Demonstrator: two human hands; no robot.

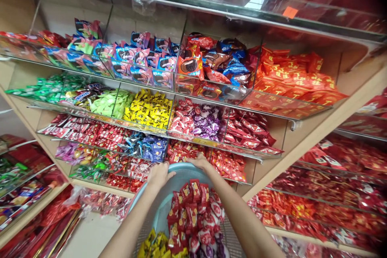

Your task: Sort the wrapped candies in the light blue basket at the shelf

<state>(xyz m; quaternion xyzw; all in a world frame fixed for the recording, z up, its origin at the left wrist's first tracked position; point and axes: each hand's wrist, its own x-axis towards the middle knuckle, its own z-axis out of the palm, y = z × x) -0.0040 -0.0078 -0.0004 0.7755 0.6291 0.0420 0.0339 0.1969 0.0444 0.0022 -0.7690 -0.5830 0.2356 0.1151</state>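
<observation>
I hold a light blue plastic basket [181,171] against the candy shelves. My left hand [159,175] grips its far rim on the left, and my right hand [199,162] grips the far rim on the right. Inside the basket lie red wrapped candies [192,213], yellow wrapped candies [154,246] and a few purple ones. Right beyond the basket's rim is a clear bin of red candies [225,165].
Tiered clear acrylic bins fill the wall: cookie packs [142,60] on top, red packets [293,80] at right, yellow candies [149,109], green candies [50,88], purple and red ones [199,121]. More red sweets fill shelves at right [332,193] and left [24,177].
</observation>
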